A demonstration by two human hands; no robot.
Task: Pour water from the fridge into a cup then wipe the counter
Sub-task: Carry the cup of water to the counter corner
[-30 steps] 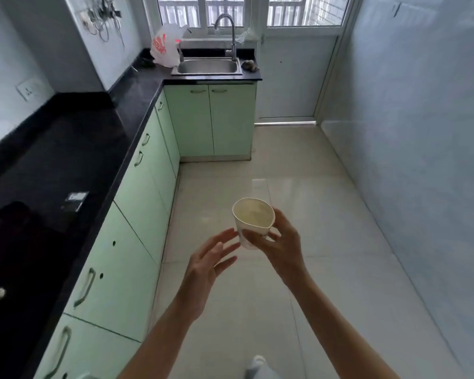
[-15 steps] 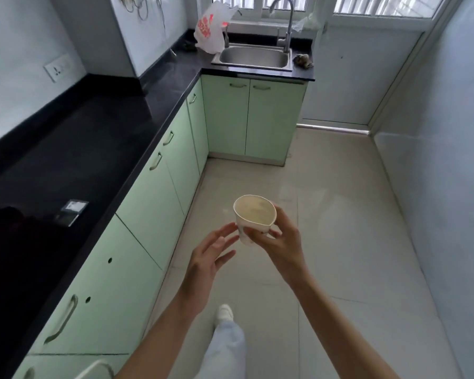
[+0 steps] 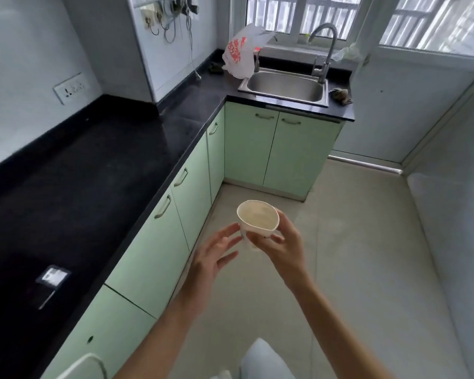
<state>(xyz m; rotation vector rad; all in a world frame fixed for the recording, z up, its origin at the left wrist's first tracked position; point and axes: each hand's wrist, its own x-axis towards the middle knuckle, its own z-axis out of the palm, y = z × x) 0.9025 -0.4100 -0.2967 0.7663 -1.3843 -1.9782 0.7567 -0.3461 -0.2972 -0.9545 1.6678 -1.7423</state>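
Cup: white, unlabelled, pinched by right hand. Left hand: fingers spread, empty, fingertips just beside cup. Bag: red print, unreadable.

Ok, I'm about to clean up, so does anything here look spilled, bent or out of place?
The cup in the right hand looks squeezed: its rim is pinched out of round. No spill shows on the counter or floor. A crumpled rag lies beside the sink.

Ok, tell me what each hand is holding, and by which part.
Right hand grips the paper cup by its side wall, below the rim. Left hand is open beside it, holding nothing.
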